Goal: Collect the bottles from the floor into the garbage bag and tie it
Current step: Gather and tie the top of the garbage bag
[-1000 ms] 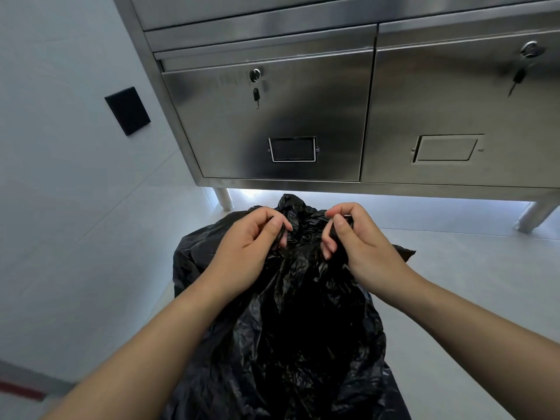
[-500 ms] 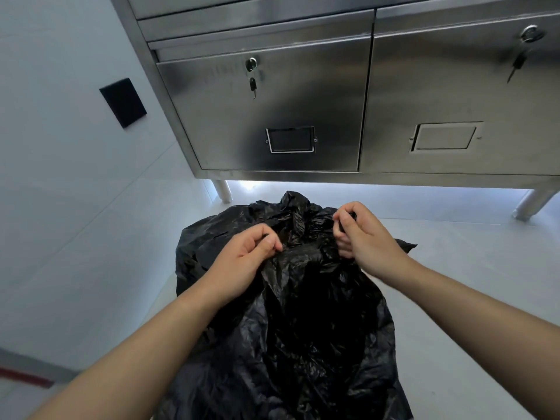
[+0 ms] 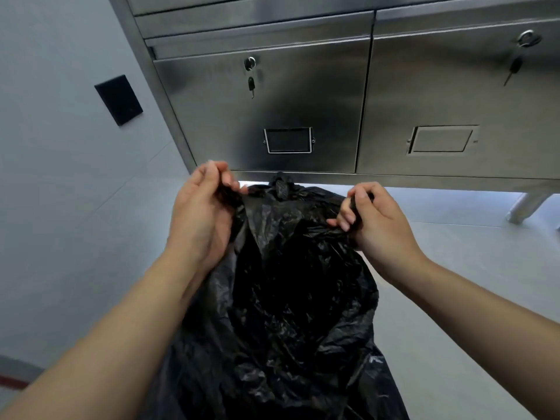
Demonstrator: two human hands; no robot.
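1. Pale grey floor (image 3: 469, 283) runs beneath a brushed stainless-steel cabinet (image 3: 303, 101) with two doors, each bearing a rectangular label frame and a lock; a small dark key (image 3: 251, 83) hangs from the left one.
2. One round metal cabinet leg (image 3: 525, 206) shows at the right.
3. On the left, the pale wall (image 3: 60, 177) carries a black rectangular plate (image 3: 118, 100).
4. A crumpled black plastic garbage bag (image 3: 288, 298) stands on the floor just in front of the cabinet, between the person's forearms, mouth upward.
5. The left hand (image 3: 200, 213) pinches the left side of the bag's rim between thumb and curled fingers.
6. The right hand (image 3: 375, 225) grips the right side of the rim, fingers curled round a bunched fold.
7. Both hands are apart, with the rim stretched between them.
8. A small tuft of plastic sticks up at the far edge.
9. The bag's inside is too dark to make out.
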